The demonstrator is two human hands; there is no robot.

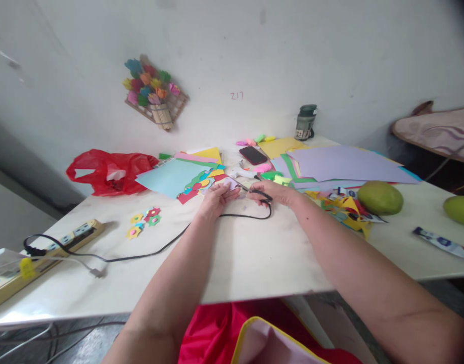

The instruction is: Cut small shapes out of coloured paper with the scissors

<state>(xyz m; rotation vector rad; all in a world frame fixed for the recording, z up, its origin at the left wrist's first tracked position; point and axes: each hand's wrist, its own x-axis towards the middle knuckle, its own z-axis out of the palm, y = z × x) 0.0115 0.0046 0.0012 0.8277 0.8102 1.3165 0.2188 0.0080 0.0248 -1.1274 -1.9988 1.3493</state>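
Near the middle of the white table, my left hand (216, 198) pinches a small piece of light purple paper (230, 183). My right hand (275, 193) is wrapped round black-handled scissors (261, 194), whose blades point left at the purple piece. Just behind the hands lies a white glue gun (242, 174); a black cord (167, 246) runs in front of them. Coloured paper cut-outs (202, 183) lie beyond my left hand. Several small paper flowers (145, 220) rest on the table to the left.
The table (250, 263) also bears a red plastic bag (103, 174), power strip (78, 235), phone (253, 155), dark bottle (306, 123), purple sheets (349, 163), yellow scraps (348, 210) and green fruit (379, 197). Light blue paper (169, 177) lies at the back left.
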